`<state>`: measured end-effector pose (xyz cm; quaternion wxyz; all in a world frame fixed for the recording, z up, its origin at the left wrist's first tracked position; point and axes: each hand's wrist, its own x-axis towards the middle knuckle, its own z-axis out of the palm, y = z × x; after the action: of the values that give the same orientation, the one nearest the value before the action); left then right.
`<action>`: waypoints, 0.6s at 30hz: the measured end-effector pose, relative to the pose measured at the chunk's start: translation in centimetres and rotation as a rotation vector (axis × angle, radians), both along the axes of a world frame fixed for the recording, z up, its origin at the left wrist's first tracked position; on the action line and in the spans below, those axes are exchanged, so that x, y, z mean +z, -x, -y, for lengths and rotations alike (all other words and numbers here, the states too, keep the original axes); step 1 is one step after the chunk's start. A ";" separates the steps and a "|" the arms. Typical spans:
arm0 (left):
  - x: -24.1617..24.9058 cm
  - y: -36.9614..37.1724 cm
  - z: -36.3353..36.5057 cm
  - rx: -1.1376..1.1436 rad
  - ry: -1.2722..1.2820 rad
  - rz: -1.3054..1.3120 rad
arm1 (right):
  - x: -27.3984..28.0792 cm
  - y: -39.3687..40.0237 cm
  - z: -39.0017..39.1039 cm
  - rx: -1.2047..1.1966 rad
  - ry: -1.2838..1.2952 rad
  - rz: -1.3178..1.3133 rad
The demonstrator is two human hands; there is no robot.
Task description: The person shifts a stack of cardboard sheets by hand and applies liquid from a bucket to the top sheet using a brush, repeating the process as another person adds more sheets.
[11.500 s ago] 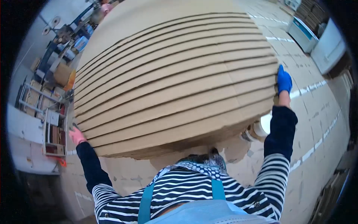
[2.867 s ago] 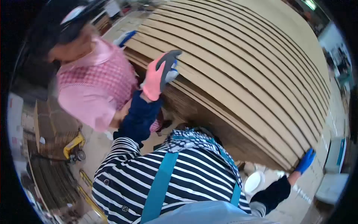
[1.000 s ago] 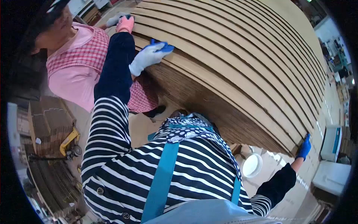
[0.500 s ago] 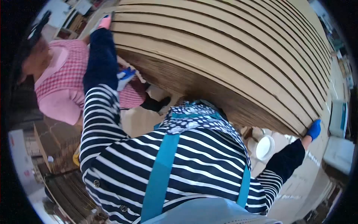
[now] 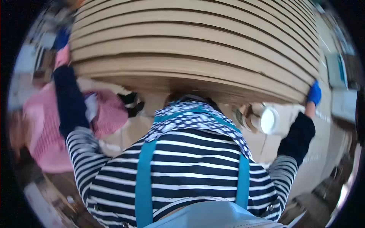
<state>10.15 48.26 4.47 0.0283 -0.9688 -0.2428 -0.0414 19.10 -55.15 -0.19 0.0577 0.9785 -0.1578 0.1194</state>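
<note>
A wide stack of tan boards (image 5: 190,49), with dark gaps between its stepped layers, spreads in front of my body. Its near side is a brown face in shadow. At the far left edge, my left hand (image 5: 62,41), in a blue glove with a pink cuff, grips the stack; motion blurs its fingers. My right hand (image 5: 314,94), also blue-gloved, is closed against the stack's right near corner. The undersides of both grips are hidden.
A person in pink (image 5: 49,129) stands close beside my left arm, blurred. On the floor to the right, near the stack, is a white bucket (image 5: 268,120). Pale containers (image 5: 344,104) stand at the far right.
The stack has swung round to lie squarer in front of me. My left hand has moved left and down in view, my right hand up. The person in pink now appears lower and further left.
</note>
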 end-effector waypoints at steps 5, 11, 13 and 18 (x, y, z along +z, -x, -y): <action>-5.1 -1.2 -10.7 -0.047 0.362 0.180 | 2.8 -0.7 -0.5 -0.223 -0.166 -0.199; -12.5 2.1 -12.2 -0.457 0.463 0.245 | 3.2 1.1 -0.8 -0.203 -0.138 -0.075; -13.3 2.6 -7.3 -0.072 0.861 0.338 | -2.4 0.8 3.4 -0.140 0.008 -0.053; -17.9 3.0 -10.2 0.098 -0.137 0.276 | -3.6 3.1 -0.5 -0.331 -0.074 0.099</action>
<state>7.19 58.50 -13.43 0.0626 -0.9367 -0.2877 -0.1894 15.96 -54.64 -3.74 0.0328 0.9336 -0.3237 0.1502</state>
